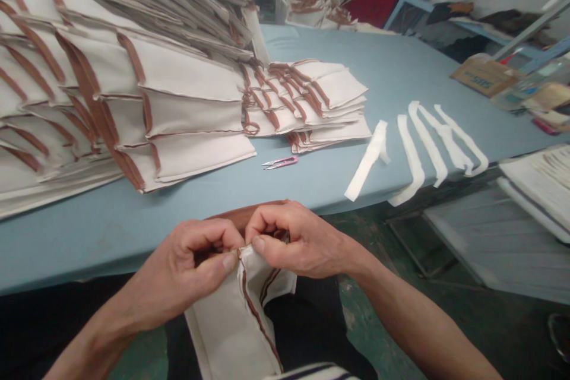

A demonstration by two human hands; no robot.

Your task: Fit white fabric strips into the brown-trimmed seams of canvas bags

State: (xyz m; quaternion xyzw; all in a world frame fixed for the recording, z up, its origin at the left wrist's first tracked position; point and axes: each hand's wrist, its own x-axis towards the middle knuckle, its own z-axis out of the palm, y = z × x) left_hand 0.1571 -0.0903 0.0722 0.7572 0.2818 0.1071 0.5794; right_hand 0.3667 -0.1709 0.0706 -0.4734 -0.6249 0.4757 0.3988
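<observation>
Between my two hands is a cream fabric piece [222, 323] with brown piped seams, hanging down over my lap. My left hand [196, 267] pinches its top edge, thumb against forefinger. Right beside it, my right hand [296, 240] pinches the same edge, and the fingertips of both hands nearly meet at a seam corner. A brown strip [244, 214] shows behind my hands at the table edge. Whether a smaller thing is held between the fingertips is hidden. Pink-handled thread snips [280, 162] lie on the table beyond my hands.
Tall stacks of cream pieces with brown edging [191, 113] cover the left of the blue table [392, 65], with a smaller stack [312, 98] beside them. Several white strips [409, 154] lie at the right edge. A cardboard box [484, 76] stands farther back.
</observation>
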